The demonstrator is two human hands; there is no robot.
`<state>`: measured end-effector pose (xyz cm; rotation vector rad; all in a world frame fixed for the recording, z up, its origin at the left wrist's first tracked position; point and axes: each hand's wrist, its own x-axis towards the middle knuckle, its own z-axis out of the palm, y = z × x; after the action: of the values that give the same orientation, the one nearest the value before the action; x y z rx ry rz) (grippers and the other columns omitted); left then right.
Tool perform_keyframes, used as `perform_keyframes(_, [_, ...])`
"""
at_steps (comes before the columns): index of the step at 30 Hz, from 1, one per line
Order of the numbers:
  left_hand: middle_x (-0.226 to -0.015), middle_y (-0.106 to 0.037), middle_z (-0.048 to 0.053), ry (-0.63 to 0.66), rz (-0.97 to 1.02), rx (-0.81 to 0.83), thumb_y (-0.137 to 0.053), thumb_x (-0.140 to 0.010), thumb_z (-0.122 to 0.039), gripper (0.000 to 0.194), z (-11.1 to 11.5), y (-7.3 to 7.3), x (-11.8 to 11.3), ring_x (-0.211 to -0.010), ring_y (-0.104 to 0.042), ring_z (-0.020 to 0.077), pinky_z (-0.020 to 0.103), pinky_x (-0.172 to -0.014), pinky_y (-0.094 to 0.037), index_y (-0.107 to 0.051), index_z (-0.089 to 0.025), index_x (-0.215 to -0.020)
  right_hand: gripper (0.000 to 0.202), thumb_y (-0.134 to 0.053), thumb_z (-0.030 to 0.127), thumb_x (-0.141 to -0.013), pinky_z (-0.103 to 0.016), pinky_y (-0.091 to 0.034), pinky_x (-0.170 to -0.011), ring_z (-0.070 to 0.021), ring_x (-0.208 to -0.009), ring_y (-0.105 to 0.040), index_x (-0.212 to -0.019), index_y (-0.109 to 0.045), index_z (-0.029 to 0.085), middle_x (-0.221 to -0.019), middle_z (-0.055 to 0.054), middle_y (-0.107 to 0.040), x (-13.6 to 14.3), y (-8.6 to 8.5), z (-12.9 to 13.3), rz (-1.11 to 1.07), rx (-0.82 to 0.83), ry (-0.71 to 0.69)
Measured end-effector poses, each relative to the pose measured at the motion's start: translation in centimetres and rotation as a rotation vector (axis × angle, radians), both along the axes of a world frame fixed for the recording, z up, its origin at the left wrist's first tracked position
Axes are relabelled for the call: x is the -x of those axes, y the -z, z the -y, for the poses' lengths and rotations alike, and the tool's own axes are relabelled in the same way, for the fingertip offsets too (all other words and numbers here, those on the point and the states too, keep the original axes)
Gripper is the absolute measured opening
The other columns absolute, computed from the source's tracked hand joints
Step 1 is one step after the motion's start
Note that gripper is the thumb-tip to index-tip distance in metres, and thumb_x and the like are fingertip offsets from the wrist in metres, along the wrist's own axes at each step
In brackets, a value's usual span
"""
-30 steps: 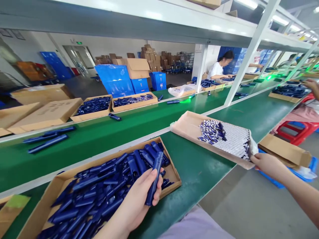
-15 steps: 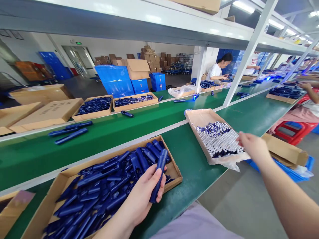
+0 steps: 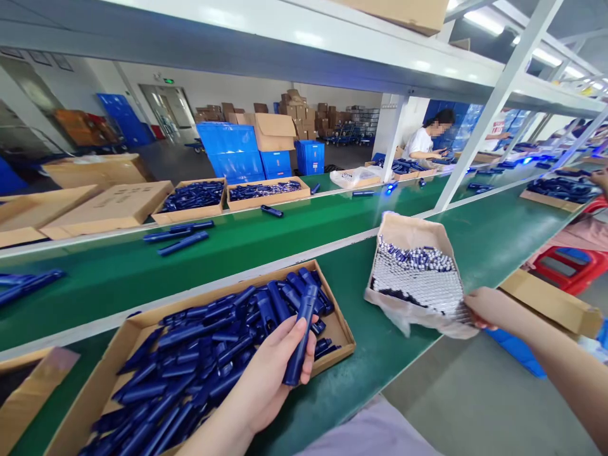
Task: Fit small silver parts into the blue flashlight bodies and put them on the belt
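Note:
My left hand (image 3: 273, 367) is wrapped round a dark blue plastic tube (image 3: 302, 332), held tilted upward. Below it is an open cardboard box (image 3: 340, 332) heaped with similar blue tubes (image 3: 223, 345). At right, my right hand (image 3: 491, 307) has its fingers closed on the near right corner of a lined cardboard tray (image 3: 415, 229). Rows of small silver-ended cylinders (image 3: 413, 285) fill the tray, with looser, jumbled ones toward its far side. The tray sits on the green bench, its plastic liner hanging over the near side. The right fingertips are partly hidden.
Beyond a white rail runs a green belt (image 3: 256, 244) carrying loose blue tubes (image 3: 183, 242). White posts (image 3: 498, 107) hold up a shelf (image 3: 285, 31) overhead. Across the belt, a person (image 3: 420, 142) sits working. A carton (image 3: 551, 301) and red stool (image 3: 570, 269) stand at right.
My right hand has closed on the tray's corner, and the tray has turned on the bench. My left hand still holds the blue tube. The view has shifted slightly.

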<state>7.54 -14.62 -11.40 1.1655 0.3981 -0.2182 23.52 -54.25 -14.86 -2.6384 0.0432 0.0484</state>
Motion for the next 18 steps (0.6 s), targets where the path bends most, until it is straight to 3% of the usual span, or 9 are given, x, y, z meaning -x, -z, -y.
perform_keyframes(2, [-0.072,-0.053,-0.001,-0.007,0.002,-0.004,-0.063,-0.083,-0.049,0.044,0.0,-0.1,-0.3,-0.052,-0.043,0.0075,0.02,-0.046,-0.037,-0.057,-0.018,-0.113,0.037,-0.048,0.033,-0.088,-0.026,-0.039,-0.039,-0.0148,-0.039,-0.052,-0.054,-0.056,0.02,-0.049,-0.006,-0.059,1.7,0.7,-2.8,-0.224,-0.069,-0.086])
perform_keyframes(4, [-0.073,-0.054,-0.001,-0.02,0.017,-0.014,-0.064,-0.083,-0.047,0.043,0.0,-0.2,-0.6,-0.053,-0.044,0.0076,0.02,-0.046,-0.037,-0.057,-0.017,-0.113,0.036,-0.038,0.031,-0.089,-0.026,-0.044,-0.042,-0.0161,-0.048,-0.06,-0.066,-0.063,0.018,-0.059,-0.006,-0.066,3.1,1.1,-6.5,-0.336,-0.151,-0.191])
perform_keyframes(8, [-0.072,-0.053,-0.001,-0.043,0.034,-0.04,-0.063,-0.084,-0.046,0.041,-0.2,-0.6,-0.4,-0.053,-0.045,0.0082,0.02,-0.044,-0.038,-0.057,-0.017,-0.112,0.038,-0.033,0.034,-0.092,-0.025,-0.05,-0.057,-0.0143,-0.063,-0.064,-0.082,-0.066,0.018,-0.074,-0.003,-0.07,4.5,0.2,-14.0,-0.298,-0.255,-0.454])
perform_keyframes(10, [-0.07,-0.052,-0.002,-0.05,0.031,-0.063,-0.062,-0.085,-0.048,0.041,-0.6,-0.8,0.1,-0.051,-0.045,0.0083,0.02,-0.043,-0.037,-0.056,-0.017,-0.112,0.037,-0.033,0.037,-0.094,-0.029,-0.052,-0.071,-0.0155,-0.072,-0.064,-0.084,-0.065,0.021,-0.082,-0.002,-0.07,4.6,-0.5,-15.8,-0.206,-0.27,-0.545])
perform_keyframes(13, [-0.069,-0.051,-0.002,-0.066,0.014,-0.098,-0.061,-0.085,-0.05,0.044,-1.5,-0.7,1.0,-0.049,-0.043,0.0081,0.02,-0.042,-0.037,-0.055,-0.017,-0.113,0.04,-0.031,0.043,-0.096,-0.041,-0.048,-0.086,-0.0221,-0.087,-0.062,-0.084,-0.062,0.021,-0.089,-0.007,-0.067,4.2,-0.5,-15.0,0.072,-0.212,-0.502])
perform_keyframes(16, [-0.069,-0.051,-0.003,-0.106,-0.012,-0.118,-0.061,-0.084,-0.051,0.046,-2.3,-0.5,1.3,-0.05,-0.042,0.0081,0.02,-0.043,-0.037,-0.055,-0.018,-0.115,0.038,-0.034,0.043,-0.097,-0.045,-0.047,-0.092,-0.0254,-0.097,-0.061,-0.095,-0.064,0.019,-0.099,-0.011,-0.067,3.7,1.2,-11.2,0.441,-0.117,-0.368])
perform_keyframes(18, [-0.07,-0.051,-0.002,-0.124,-0.019,-0.121,-0.062,-0.084,-0.05,0.046,-2.6,-0.3,1.1,-0.052,-0.042,0.008,0.02,-0.044,-0.037,-0.055,-0.018,-0.116,0.038,-0.035,0.041,-0.098,-0.047,-0.047,-0.096,-0.0254,-0.103,-0.061,-0.102,-0.064,0.018,-0.106,-0.011,-0.067,3.8,2.3,-8.9,0.54,-0.055,-0.297])
